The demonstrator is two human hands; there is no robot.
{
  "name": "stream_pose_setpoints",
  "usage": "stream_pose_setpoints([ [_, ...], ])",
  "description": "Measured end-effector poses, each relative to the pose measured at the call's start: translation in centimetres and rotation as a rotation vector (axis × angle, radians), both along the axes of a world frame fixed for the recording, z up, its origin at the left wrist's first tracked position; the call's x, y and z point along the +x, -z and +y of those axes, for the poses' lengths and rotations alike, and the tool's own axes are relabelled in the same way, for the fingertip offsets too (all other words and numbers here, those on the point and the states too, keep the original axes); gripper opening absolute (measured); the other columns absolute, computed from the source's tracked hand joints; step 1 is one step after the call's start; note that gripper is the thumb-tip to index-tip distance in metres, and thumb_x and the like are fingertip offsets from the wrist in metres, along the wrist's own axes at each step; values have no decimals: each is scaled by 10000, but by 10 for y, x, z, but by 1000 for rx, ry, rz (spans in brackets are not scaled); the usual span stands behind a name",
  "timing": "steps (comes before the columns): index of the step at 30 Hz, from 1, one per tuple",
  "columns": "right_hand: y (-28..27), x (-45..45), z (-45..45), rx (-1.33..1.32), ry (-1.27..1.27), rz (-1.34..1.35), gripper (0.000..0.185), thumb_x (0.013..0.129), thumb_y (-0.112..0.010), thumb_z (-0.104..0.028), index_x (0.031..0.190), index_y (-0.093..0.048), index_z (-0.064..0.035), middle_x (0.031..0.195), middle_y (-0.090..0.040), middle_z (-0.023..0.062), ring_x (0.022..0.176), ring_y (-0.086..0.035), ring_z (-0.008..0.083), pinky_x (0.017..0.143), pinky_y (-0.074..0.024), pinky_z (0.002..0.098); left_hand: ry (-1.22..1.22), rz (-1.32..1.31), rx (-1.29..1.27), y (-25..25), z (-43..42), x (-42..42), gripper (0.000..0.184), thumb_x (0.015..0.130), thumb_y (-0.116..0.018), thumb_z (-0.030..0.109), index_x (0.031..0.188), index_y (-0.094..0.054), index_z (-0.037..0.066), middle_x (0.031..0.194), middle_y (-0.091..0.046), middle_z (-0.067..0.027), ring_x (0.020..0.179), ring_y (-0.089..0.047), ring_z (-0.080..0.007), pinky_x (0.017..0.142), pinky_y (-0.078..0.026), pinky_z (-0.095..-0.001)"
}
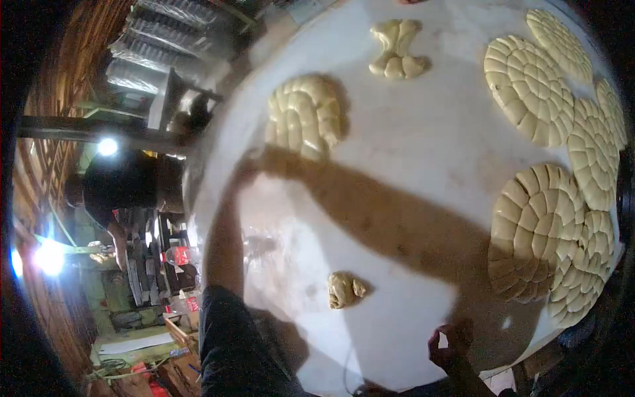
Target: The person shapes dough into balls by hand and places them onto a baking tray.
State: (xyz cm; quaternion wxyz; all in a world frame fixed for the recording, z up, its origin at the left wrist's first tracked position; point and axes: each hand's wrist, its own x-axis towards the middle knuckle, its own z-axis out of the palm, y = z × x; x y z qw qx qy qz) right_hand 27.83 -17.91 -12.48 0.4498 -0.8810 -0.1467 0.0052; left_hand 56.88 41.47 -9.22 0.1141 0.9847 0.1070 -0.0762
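At the lower right my left hand [453, 344] shows as a dark silhouette above the white table [410, 331]. Its thumb and a finger curl into a ring, and nothing shows between them. Only a sliver of my right hand [411, 1] enters at the top edge, its fingers cut off. Below it lies a waisted piece of pale dough [397, 49]. A small rough lump of dough [344, 290] sits left of my left hand. Farther up is a segmented dough piece [301, 116], partly shaded. Several flat, segmented dough rounds [529, 89] crowd the table's right side.
A dark sleeve [231, 344] reaches in from the bottom, apparently another person's. A broad arm-like shadow crosses the table. Another person [126, 185] stands beyond the far edge, near bright lamps [49, 257], bottles [182, 255] and stacked clear packages [159, 40]. The view is turned sideways.
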Motion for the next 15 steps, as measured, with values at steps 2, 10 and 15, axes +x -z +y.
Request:
stream_pose_setpoints([
  [2,9,1,1,-3,12,5,167,693,-652,-28,825,-567,-87,796,-575,109,778,-573,304,882,-431,480,183,4,146,-17,13,-33,456,775,-585,22,1224,-507,46,878,-613,-157,836,-620,-297,762,-499,-387],
  [10,39,24,25,204,36,-94,100,777,-605,-52,848,-539,-26,785,-555,124,720,-536,310,694,-425,416,353,168,331,-63,-28,-202,188,821,-559,219,788,-657,61,770,-648,-152,753,-617,-350,753,-487,-498],
  [15,-34,11,118,830,-217,208,490,935,-572,-157,1356,-385,9,1017,-566,87,811,-533,219,750,-476,420,652,344,-789,-99,-250,-233,377,933,-612,192,1278,-503,85,1310,-462,-149,1171,-485,-269,973,-436,-424],
])
